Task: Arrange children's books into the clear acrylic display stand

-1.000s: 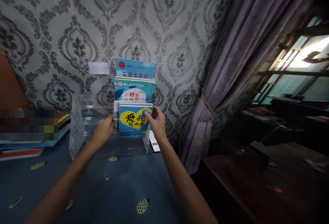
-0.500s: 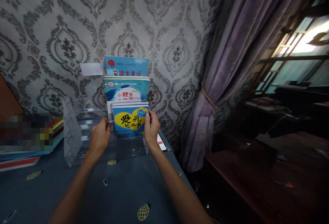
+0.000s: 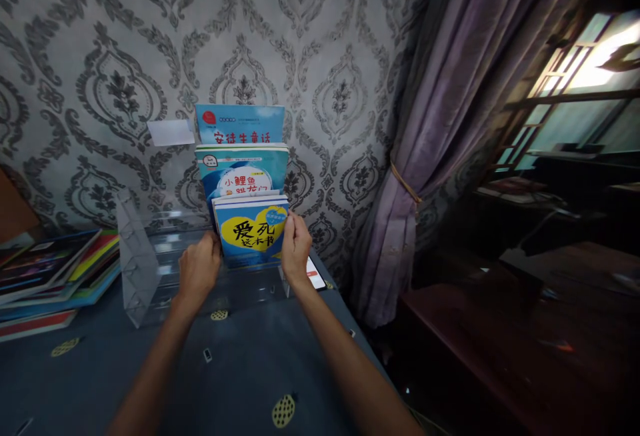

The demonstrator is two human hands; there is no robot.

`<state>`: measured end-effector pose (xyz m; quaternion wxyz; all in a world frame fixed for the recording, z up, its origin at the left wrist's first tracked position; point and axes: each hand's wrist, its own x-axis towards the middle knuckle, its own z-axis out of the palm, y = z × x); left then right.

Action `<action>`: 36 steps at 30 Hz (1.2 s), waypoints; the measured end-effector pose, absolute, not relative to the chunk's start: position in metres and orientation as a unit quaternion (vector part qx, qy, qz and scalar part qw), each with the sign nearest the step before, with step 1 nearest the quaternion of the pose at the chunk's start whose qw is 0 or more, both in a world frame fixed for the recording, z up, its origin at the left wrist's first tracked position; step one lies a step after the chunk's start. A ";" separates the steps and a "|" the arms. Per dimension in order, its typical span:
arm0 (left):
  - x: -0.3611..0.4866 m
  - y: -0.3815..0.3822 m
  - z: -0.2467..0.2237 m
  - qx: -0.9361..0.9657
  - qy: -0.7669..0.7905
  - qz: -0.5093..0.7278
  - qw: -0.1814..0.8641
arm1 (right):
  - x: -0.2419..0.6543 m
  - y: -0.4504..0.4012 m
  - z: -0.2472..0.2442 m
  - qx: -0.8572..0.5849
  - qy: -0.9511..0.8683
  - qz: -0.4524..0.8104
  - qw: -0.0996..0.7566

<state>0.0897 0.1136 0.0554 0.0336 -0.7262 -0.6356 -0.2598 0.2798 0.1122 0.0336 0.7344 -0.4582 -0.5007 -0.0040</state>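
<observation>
A blue book with a yellow heart point(image 3: 253, 233) stands upright at the front of a clear tiered rack point(image 3: 137, 263). My right hand point(image 3: 296, 247) grips its right edge, thumb and fingers pressed together. On the book's left side is my left hand point(image 3: 200, 263), its fingers curled against the lower left edge; the fingertips are partly hidden. Behind and higher up stand a teal book point(image 3: 245, 169) and, at the back, a light blue book point(image 3: 240, 123) with red characters.
Stacked books point(image 3: 55, 276) lie left of the rack on the dark blue tablecloth point(image 3: 240, 369). A lit phone point(image 3: 315, 275) rests by my right hand. A purple curtain point(image 3: 400, 223) hangs on the right, near a dark red surface point(image 3: 465, 343). Patterned wallpaper is behind.
The front book's lower left edge has come closer to my left hand, whose fingers are now more closed against it. The view has shifted slightly.
</observation>
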 end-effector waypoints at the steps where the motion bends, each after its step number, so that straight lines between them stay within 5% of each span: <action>1: 0.090 0.114 0.055 -0.728 -0.633 -0.264 0.029 | 0.280 0.112 0.033 -0.459 -0.500 -0.004 0.734; 36: 0.089 0.114 0.053 -0.742 -0.585 -0.326 -0.034 | 0.287 0.110 0.040 -0.455 -0.537 0.016 0.710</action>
